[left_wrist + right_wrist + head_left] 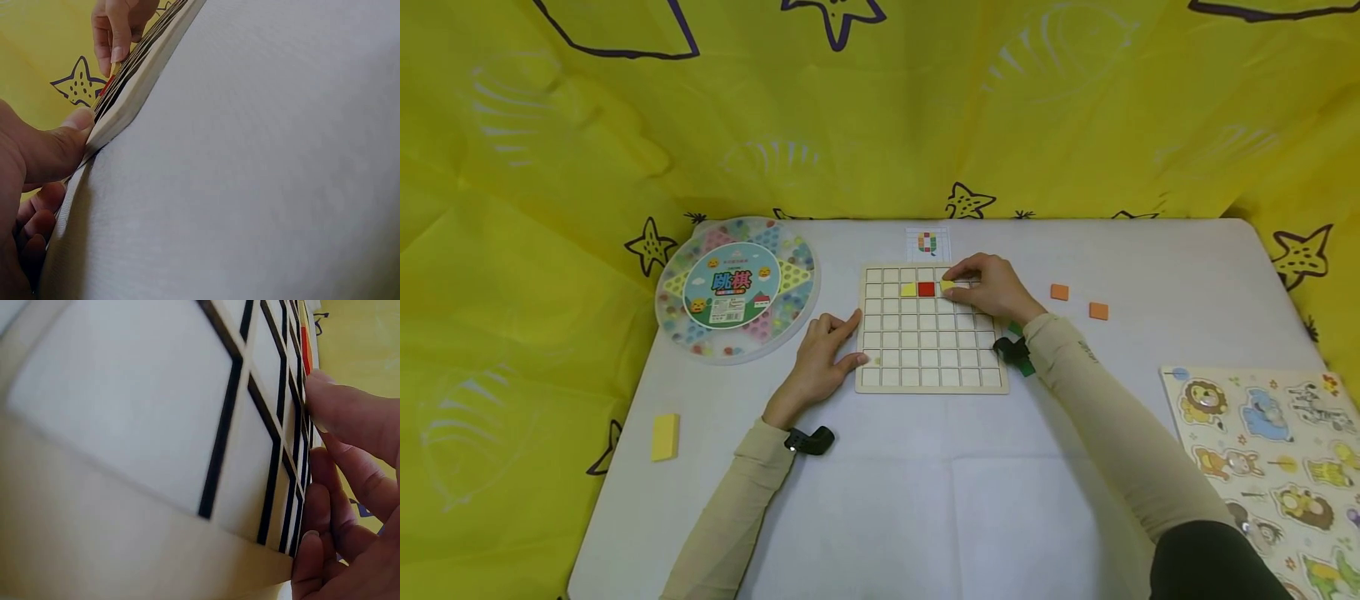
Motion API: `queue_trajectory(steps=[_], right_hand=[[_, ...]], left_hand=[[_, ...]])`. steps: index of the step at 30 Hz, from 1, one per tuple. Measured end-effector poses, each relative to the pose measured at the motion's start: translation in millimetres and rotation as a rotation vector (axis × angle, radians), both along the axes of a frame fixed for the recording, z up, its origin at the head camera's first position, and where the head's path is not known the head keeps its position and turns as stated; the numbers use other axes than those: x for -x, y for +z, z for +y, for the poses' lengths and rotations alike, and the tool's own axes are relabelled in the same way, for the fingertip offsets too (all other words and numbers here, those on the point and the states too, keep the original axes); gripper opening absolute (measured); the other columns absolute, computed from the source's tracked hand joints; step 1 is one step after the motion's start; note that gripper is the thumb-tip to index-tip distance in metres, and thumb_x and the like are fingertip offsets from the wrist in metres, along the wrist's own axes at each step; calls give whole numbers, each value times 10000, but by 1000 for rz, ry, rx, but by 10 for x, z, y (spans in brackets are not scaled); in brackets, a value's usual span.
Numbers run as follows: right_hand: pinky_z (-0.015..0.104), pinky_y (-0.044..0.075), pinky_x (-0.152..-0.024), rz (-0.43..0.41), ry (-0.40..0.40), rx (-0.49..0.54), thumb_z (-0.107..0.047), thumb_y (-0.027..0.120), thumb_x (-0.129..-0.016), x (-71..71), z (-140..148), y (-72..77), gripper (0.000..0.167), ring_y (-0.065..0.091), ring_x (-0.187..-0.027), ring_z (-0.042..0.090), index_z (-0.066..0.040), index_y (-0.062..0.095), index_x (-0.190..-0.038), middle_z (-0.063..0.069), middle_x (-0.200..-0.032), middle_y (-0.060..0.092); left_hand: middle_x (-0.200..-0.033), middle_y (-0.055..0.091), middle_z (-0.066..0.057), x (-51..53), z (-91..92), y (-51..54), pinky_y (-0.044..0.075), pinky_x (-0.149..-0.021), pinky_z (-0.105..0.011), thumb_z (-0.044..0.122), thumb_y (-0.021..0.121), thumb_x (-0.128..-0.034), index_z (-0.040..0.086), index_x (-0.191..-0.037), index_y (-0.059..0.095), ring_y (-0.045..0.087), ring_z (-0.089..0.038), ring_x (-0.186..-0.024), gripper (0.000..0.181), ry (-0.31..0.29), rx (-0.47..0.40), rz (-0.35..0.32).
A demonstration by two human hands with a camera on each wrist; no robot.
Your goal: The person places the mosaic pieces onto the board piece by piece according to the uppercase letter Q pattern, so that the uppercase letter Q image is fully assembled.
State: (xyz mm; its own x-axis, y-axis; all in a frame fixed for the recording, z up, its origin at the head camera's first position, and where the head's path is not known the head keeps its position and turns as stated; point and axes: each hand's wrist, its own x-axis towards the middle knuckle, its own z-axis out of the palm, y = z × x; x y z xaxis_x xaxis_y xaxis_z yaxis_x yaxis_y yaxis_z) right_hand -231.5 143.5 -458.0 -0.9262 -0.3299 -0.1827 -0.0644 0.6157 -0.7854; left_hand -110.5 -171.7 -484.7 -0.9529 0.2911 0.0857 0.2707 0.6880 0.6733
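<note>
A wooden grid board [932, 389] lies flat, with a yellow piece [908, 290] and a red square [926, 289] side by side in its upper part. My right hand [992, 287] pinches another yellow piece [947, 286] between thumb and fingers, just right of the red square. At the board's left edge rests my left hand [823, 358], its thumb and index finger spread and touching the frame. The left wrist view has the left thumb [59, 147] against the board's edge. In the right wrist view, my right hand [356, 481] hides the pinched piece.
A pattern card [928, 244] lies behind the board. Orange squares [1059, 292] are to the right, green pieces [1027, 368] partly under the right wrist. A round game box [730, 333] and yellow block [665, 437] lie left, an animal puzzle [1255, 433] at the right.
</note>
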Motion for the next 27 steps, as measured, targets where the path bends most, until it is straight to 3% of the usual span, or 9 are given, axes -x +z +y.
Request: queue_trajectory(steps=[11, 21, 27], right_hand=[[524, 407, -1135, 44, 47, -44, -181, 837, -925, 12, -42, -2, 331, 569, -1222, 355, -17, 749, -1199, 194, -1269, 664], [520, 391, -1155, -23, 38, -32, -227, 833, -929, 18, 10, 50, 336, 564, -1248, 336, -55, 753, -1206, 166, -1319, 669], [533, 384, -1159, -13, 38, -38, -220, 822, -939, 33, 11, 24, 307, 561, -1264, 352, -52, 769, -1191, 176, -1323, 672]], left_hand=[[-1163, 526, -182, 1, -5, -16, 310, -829, -370, 180, 785, -949, 21, -1585, 464, 407, -289, -987, 729, -2, 9, 10], [-1159, 525, -176, 5, 4, -6, 311, -841, -361, 181, 786, -949, 28, -1590, 459, 404, -278, -986, 736, 1, -1, -4], [-1160, 520, -178, 11, 2, -13, 309, -840, -364, 186, 787, -948, 27, -1593, 455, 404, -287, -987, 743, 3, 7, -8]])
